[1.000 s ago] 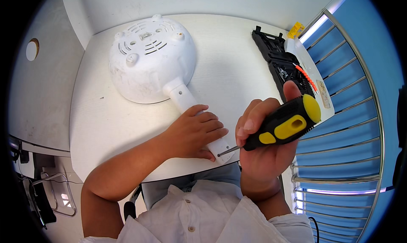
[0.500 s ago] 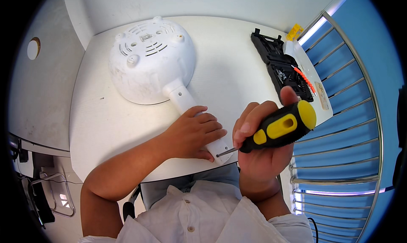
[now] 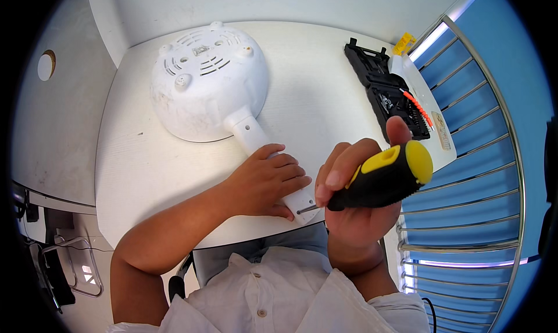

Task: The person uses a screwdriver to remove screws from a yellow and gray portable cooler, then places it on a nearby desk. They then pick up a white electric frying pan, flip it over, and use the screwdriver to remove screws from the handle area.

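Note:
A white round electric pan [image 3: 212,100] lies upside down on the white table, its vented base and small feet facing up. Its long handle [image 3: 251,136] points toward me. My left hand [image 3: 270,184] is wrapped over the handle, pressing it to the table. In my right hand [image 3: 363,199] is a black and yellow screwdriver [image 3: 381,179], gripped by its thick handle. The metal shaft slants left, and its tip sits at a screw hole near the end of the pan's handle. A second hole shows close by.
An opened black tool case [image 3: 386,86] with bits lies at the table's right side, an orange flexible shaft [image 3: 416,107] across it. Behind it is a yellow item [image 3: 404,44]. A metal railing [image 3: 465,246] runs along the right, and a white wall [image 3: 279,4] stands behind the table [image 3: 314,71].
The screwdriver's handle has turned in my right hand, its yellow panel rolling upward. My left hand and the pan stay almost where they were.

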Demonstrator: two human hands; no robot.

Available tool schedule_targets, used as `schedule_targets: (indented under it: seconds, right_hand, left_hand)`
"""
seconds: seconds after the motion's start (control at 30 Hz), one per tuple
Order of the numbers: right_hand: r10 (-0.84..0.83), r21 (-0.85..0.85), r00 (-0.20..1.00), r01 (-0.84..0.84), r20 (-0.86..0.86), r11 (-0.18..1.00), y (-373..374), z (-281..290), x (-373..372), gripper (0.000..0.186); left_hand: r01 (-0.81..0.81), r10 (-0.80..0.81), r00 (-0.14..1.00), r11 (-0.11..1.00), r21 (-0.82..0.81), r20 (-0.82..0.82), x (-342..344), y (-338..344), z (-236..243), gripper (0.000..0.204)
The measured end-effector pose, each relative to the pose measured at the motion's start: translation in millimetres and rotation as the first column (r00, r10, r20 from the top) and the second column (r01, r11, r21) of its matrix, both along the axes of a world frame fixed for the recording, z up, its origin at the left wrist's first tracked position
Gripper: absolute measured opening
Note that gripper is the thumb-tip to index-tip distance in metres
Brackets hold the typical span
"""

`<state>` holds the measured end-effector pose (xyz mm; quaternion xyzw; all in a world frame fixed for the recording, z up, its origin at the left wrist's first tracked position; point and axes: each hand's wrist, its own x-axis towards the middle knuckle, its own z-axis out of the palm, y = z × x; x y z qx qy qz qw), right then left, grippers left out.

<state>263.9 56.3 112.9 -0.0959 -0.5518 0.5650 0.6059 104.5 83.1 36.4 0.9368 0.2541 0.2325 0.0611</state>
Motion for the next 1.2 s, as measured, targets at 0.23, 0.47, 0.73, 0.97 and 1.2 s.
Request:
schedule_targets:
  seconds: [0.23, 0.47, 0.73, 0.97, 1.2]
  right_hand:
    - [-0.1, 0.186, 0.992, 0.085, 0.071, 0.979, 1.8, 3.6, -1.5, 0.065]
    - [-0.087, 0.05, 0.995, 0.084, 0.046, 0.995, -2.2, -0.1, -4.3, 0.069]
    - [-0.248, 0.112, 0.948, 0.229, 0.199, 0.967, -3.6, 4.8, -2.9, 0.075]
    - [0.064, 0.011, 0.997, -0.063, -0.034, 0.998, -2.6, -3.3, 4.2, 0.08]
    - [-0.076, 0.139, 0.996, 0.069, 0.045, 0.988, -6.8, 1.1, -1.3, 0.06]
  left_hand:
    - [-0.004, 0.004, 1.0, 1.0, -0.004, -0.001, 1.6, -0.1, -0.4, 0.06]
    - [-0.005, 0.005, 1.0, 1.0, -0.016, 0.022, -0.1, 0.0, 0.0, 0.06]
    - [-0.002, 0.003, 1.0, 1.0, -0.013, 0.008, 1.0, -0.1, -0.4, 0.06]
    - [-0.019, 0.019, 1.0, 1.0, 0.011, -0.015, 2.5, 0.3, -1.2, 0.06]
    - [-0.02, 0.02, 1.0, 0.999, 0.034, 0.001, 3.4, 0.6, -4.3, 0.059]
